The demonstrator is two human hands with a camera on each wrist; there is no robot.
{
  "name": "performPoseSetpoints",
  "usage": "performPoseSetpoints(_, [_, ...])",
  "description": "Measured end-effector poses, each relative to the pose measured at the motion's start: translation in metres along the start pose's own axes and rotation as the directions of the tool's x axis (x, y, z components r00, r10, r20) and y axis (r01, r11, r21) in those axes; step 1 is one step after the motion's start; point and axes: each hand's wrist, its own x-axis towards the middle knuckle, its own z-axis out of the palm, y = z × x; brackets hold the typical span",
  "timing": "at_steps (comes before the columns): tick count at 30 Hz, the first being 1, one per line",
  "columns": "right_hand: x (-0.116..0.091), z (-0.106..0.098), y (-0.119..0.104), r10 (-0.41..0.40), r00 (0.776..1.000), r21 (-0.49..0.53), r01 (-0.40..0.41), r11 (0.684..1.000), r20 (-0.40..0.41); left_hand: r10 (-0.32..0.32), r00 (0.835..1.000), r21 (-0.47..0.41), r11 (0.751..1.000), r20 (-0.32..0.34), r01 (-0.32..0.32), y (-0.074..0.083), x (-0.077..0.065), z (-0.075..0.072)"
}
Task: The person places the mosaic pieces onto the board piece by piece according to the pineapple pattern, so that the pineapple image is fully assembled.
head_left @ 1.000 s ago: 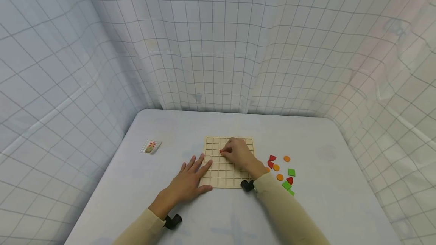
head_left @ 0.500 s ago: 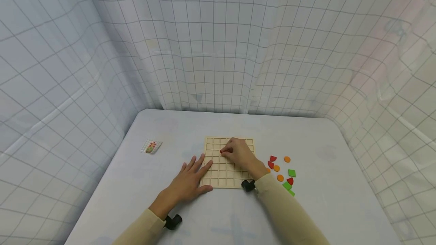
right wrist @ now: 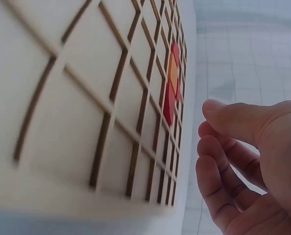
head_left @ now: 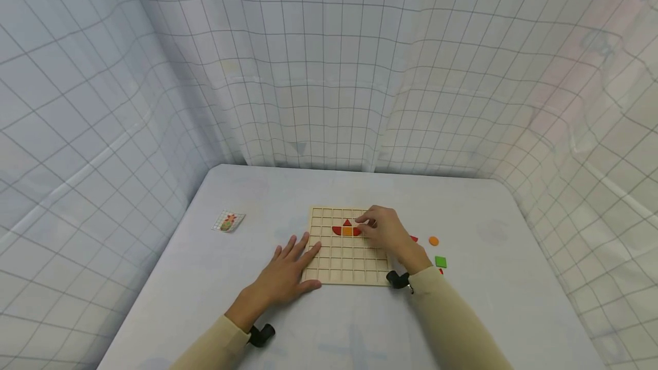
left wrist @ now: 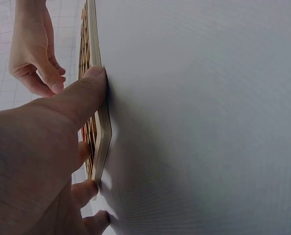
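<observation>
A pale wooden grid board (head_left: 329, 258) lies flat on the white table. Four coloured pieces would be too exact to count by place, so several sit in its upper cells: an orange square (head_left: 347, 232), a red quarter-round piece (head_left: 336, 230) to its left, another red piece (head_left: 357, 232) to its right and a red triangle (head_left: 347, 223) above. My left hand (head_left: 281, 278) rests with spread fingers at the board's left edge, its thumb touching the near corner. Above the board's right part hovers my right hand (head_left: 385, 233), fingers loosely bent; the right wrist view shows nothing between them.
A small picture card (head_left: 228, 221) with a flower lies at the left of the table. Right of the board are an orange disc (head_left: 434, 241), a green square (head_left: 441, 262) and red bits partly behind the right arm. Gridded white curtains (head_left: 329, 73) surround the table.
My right hand has let go of the red piece at the left of the orange square and moved right, uncovering the pieces on the board. The left hand stays put.
</observation>
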Motion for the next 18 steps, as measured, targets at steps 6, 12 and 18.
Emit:
performPoseSetpoints(6, [-0.019, -0.021, 0.02, 0.064, 0.998, -0.028, -0.064, 0.998, -0.012, 0.005, 1.0, -0.007, 1.0, -0.002, -0.005, 0.002, 0.0, -0.001])
performPoseSetpoints(12, [-0.043, -0.04, 0.038, 0.132, 0.991, -0.052, -0.132, 0.99, -0.008, 0.006, 1.0, -0.007, 1.0, -0.001, -0.006, 0.002, -0.001, -0.001])
performPoseSetpoints(18, [-0.061, -0.051, 0.052, 0.173, 0.985, -0.07, -0.171, 0.983, 0.024, 0.012, 1.0, -0.019, 1.0, -0.006, -0.013, 0.002, -0.003, -0.002])
